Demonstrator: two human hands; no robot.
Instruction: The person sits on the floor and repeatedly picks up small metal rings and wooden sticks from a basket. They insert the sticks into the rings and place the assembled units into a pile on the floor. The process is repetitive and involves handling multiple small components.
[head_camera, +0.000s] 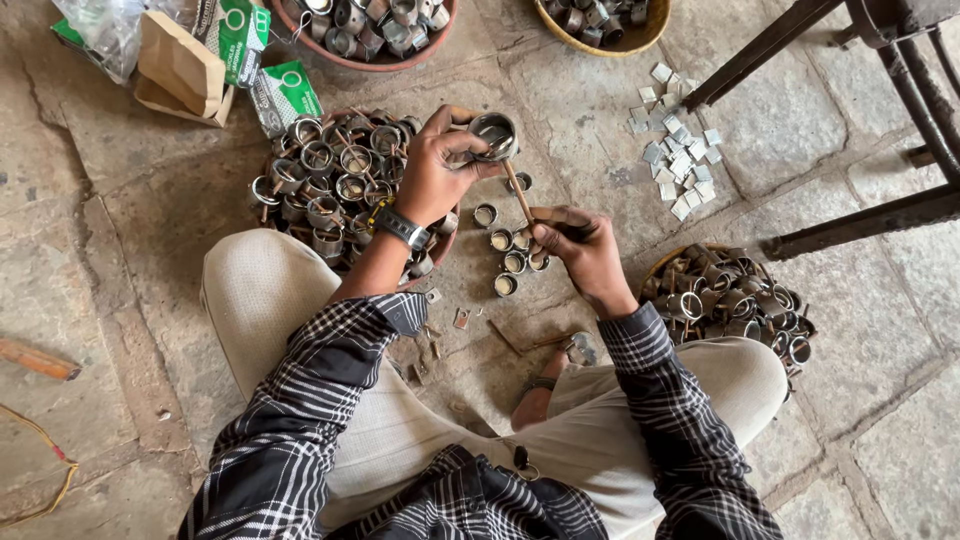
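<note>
stone floor (150, 200): green packets (285, 92) beside ring bowl (330, 180).

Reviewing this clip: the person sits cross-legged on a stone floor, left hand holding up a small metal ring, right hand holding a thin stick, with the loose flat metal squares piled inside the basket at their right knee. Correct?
One slip. The head view shows the metal squares lying loose on the stone floor, not in the basket, which holds rings. The left hand does hold up a ring, and the right hand a stick.
</note>
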